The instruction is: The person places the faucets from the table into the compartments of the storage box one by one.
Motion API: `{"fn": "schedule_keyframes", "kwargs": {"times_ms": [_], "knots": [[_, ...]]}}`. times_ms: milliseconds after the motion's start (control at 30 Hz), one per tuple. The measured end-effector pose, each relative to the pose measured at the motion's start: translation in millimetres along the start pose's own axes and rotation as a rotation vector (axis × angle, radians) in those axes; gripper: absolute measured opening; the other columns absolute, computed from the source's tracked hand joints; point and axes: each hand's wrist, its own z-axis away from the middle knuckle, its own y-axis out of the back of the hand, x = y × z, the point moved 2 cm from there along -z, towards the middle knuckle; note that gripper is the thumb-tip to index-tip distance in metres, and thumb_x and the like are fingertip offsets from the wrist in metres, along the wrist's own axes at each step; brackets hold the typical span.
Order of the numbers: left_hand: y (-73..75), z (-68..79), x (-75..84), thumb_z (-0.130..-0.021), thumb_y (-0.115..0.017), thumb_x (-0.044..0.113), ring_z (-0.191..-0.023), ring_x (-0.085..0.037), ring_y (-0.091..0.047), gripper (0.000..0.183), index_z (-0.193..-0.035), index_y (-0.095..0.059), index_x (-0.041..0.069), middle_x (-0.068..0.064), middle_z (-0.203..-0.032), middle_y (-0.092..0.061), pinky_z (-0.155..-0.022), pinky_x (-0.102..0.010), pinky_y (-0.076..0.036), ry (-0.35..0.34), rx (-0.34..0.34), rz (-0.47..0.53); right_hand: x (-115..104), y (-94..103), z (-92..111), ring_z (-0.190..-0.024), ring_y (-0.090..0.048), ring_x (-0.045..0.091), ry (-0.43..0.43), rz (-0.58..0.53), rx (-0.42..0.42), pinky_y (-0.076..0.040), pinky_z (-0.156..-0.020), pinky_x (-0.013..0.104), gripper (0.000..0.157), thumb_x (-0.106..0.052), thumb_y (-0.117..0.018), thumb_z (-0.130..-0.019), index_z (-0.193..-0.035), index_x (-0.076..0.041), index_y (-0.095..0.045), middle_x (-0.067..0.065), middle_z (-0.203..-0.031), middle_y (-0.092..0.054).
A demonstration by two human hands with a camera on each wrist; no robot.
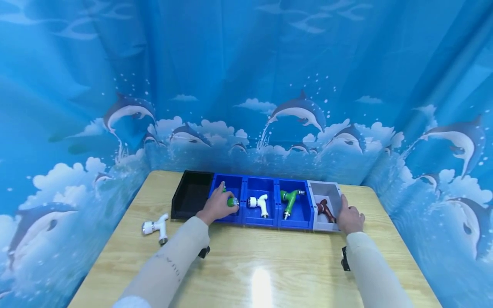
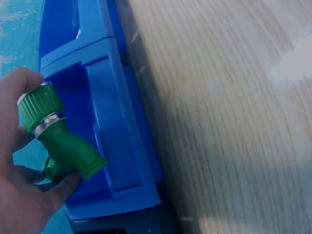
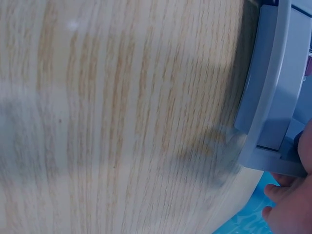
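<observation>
My left hand (image 1: 217,207) pinches a green tap (image 2: 70,146) between thumb and fingers, over the leftmost blue bin (image 2: 129,141). The tap has a ribbed green knob and a silvery collar. On the other side, my right hand (image 1: 350,218) grips the right wall of the grey bin (image 1: 325,188), with fingers outside it in the right wrist view. A dark red-brown tap (image 1: 325,211) lies in that grey bin. Between the hands, a white tap (image 1: 262,203) lies in the middle blue bin and another green tap (image 1: 291,201) in the right blue bin.
A black bin (image 1: 192,190) stands at the left end of the row, against the blue bins. Another white tap (image 1: 157,226) lies on the wooden table (image 1: 231,269), left of my left forearm. A blue dolphin-print curtain (image 1: 246,85) surrounds the table's back and sides.
</observation>
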Motion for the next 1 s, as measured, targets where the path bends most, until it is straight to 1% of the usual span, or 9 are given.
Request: {"fn": "schedule_keyframes", "kwargs": {"times_ms": [167, 300, 400, 533, 633, 767, 900, 1000], "knots": [[-1.5, -6.6, 0.3, -0.084, -0.073, 0.039, -0.144, -0.039, -0.021, 0.044, -0.118, -0.065, 0.011, -0.016, -0.162, -0.011, -0.102, -0.057, -0.042, 0.0, 0.005, -0.015, 1, 1.1, -1, -0.125, -0.035, 0.055, -0.006, -0.003, 0.015, -0.009, -0.109, 0.07, 0.058, -0.01, -0.026, -0.102, -0.155, -0.008, -0.002, 0.043, -0.13, -0.038], [-1.3, -10.8, 1.3, -0.085, -0.072, 0.04, -0.146, -0.037, -0.018, 0.045, -0.12, -0.065, 0.013, -0.014, -0.163, -0.008, -0.103, -0.056, -0.041, 0.009, -0.008, -0.029, 1, 1.6, -2, -0.125, -0.035, 0.055, -0.01, 0.002, 0.005, -0.009, -0.109, 0.069, 0.059, -0.01, -0.026, -0.102, -0.155, -0.008, -0.002, 0.043, -0.131, -0.038], [-1.7, -12.3, 1.8, -0.086, -0.071, 0.039, -0.146, -0.037, -0.017, 0.045, -0.122, -0.064, 0.012, -0.014, -0.162, -0.008, -0.104, -0.058, -0.039, -0.002, -0.022, -0.027, 1, 1.1, -3, -0.125, -0.036, 0.055, -0.014, 0.008, -0.002, -0.01, -0.109, 0.069, 0.059, -0.01, -0.026, -0.102, -0.155, -0.008, -0.001, 0.043, -0.131, -0.038], [-2.6, -12.4, 1.3, -0.086, -0.071, 0.036, -0.146, -0.037, -0.017, 0.046, -0.123, -0.063, 0.009, -0.016, -0.162, -0.01, -0.104, -0.062, -0.036, -0.01, -0.02, -0.013, 1, -0.1, -4, -0.125, -0.037, 0.054, -0.018, 0.014, 0.0, -0.011, -0.109, 0.069, 0.058, -0.01, -0.025, -0.102, -0.155, -0.008, -0.002, 0.043, -0.131, -0.038], [-4.6, -11.4, -1.4, -0.087, -0.071, 0.036, -0.146, -0.038, -0.017, 0.047, -0.125, -0.063, 0.008, -0.016, -0.162, -0.011, -0.104, -0.062, -0.035, 0.008, -0.03, -0.034, 1, -1.5, -5, -0.125, -0.037, 0.054, -0.022, 0.014, -0.001, -0.01, -0.109, 0.069, 0.058, -0.01, -0.025, -0.102, -0.155, -0.009, -0.001, 0.042, -0.131, -0.039], [-8.8, -11.6, -5.0, -0.088, -0.07, 0.036, -0.146, -0.04, -0.015, 0.048, -0.126, -0.062, 0.008, -0.017, -0.161, -0.012, -0.105, -0.063, -0.033, 0.012, -0.05, -0.072, 1, -2.6, -4, -0.125, -0.037, 0.054, -0.025, 0.011, 0.004, -0.009, -0.11, 0.068, 0.058, -0.01, -0.025, -0.102, -0.155, -0.009, -0.001, 0.042, -0.131, -0.038], [-12.4, -12.8, -6.6, -0.087, -0.072, 0.035, -0.146, -0.04, -0.013, 0.049, -0.127, -0.062, 0.008, -0.018, -0.161, -0.012, -0.107, -0.064, -0.03, 0.022, -0.056, -0.099, 0, -3.5, -3, -0.123, -0.039, 0.054, -0.017, 0.009, 0.024, -0.01, -0.109, 0.069, 0.057, -0.01, -0.024, -0.102, -0.155, -0.009, -0.004, 0.042, -0.129, -0.041], [-15.0, -13.5, -7.4, -0.086, -0.073, 0.035, -0.146, -0.04, -0.014, 0.05, -0.127, -0.062, 0.008, -0.019, -0.161, -0.013, -0.106, -0.064, -0.031, 0.035, -0.054, -0.117, -1, -4.2, -2, -0.123, -0.039, 0.054, -0.018, 0.009, 0.03, -0.01, -0.11, 0.069, 0.056, -0.011, -0.024, -0.103, -0.155, -0.009, -0.004, 0.042, -0.129, -0.041]]}}
